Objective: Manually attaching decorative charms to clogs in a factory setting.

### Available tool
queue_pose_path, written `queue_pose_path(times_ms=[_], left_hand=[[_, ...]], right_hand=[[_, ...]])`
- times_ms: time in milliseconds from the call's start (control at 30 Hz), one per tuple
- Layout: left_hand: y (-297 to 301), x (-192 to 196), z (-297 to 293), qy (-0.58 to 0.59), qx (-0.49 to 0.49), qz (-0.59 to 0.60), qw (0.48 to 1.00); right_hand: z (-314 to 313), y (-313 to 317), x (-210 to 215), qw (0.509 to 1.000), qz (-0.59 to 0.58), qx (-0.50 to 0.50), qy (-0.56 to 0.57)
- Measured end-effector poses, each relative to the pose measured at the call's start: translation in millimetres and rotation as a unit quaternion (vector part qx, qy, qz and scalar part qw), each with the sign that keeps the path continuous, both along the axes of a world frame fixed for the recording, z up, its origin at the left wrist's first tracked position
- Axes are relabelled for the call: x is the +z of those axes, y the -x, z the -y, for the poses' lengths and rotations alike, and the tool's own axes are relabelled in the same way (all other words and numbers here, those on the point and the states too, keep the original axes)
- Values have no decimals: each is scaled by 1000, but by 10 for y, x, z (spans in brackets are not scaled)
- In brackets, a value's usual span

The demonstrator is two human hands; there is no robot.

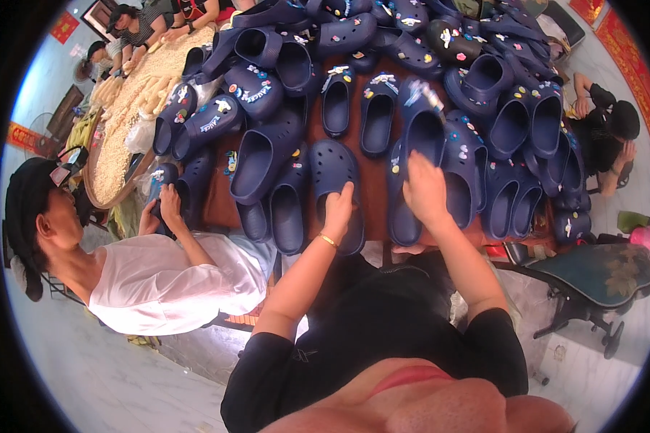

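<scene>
Just in front of me a plain navy clog (334, 162) lies with its toe pointing away. Its upper shows holes and no charms. My left hand (338, 211), with a gold bracelet at the wrist, is closed on this clog at its opening. Further right, my right hand (425, 191) grips the heel end of another navy clog (422, 128). The charms on that clog's toe are smeared by motion. Beneath it lies a further navy clog (403, 216), partly covered. Two charm-decorated clogs, a middle one (336, 101) and its neighbour (378, 112), rest just beyond my hands.
Navy clogs (339, 32) are heaped across the brown table (220, 206). At my left a person in a white shirt (173, 281) handles a clog. Another person (603, 133) sits at the right. A chair (592, 274) stands nearby; pale kernels (119, 144) fill a tray at far left.
</scene>
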State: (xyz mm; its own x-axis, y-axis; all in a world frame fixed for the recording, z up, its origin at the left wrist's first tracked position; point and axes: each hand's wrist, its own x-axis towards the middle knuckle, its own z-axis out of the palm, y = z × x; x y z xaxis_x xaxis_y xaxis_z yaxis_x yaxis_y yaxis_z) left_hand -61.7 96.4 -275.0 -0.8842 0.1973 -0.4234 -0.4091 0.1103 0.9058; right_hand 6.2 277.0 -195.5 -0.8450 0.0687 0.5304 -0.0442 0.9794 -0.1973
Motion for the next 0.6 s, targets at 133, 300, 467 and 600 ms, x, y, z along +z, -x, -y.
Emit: queue_pose_path(times_ms=[133, 300, 467, 600], left_hand=[[-61, -119, 135, 159, -106, -68, 979], [-343, 575, 217, 239, -199, -153, 938], [-75, 514, -236, 135, -130, -411, 892], [165, 651, -737, 180, -122, -498, 840]], right_hand=[[-8, 36, -156, 996, 83, 8, -26], [-52, -136, 11, 987, 154, 28, -25], [-147, -70, 477, 962, 188, 24, 197], [-579, 385, 471, 948, 15, -86, 305]])
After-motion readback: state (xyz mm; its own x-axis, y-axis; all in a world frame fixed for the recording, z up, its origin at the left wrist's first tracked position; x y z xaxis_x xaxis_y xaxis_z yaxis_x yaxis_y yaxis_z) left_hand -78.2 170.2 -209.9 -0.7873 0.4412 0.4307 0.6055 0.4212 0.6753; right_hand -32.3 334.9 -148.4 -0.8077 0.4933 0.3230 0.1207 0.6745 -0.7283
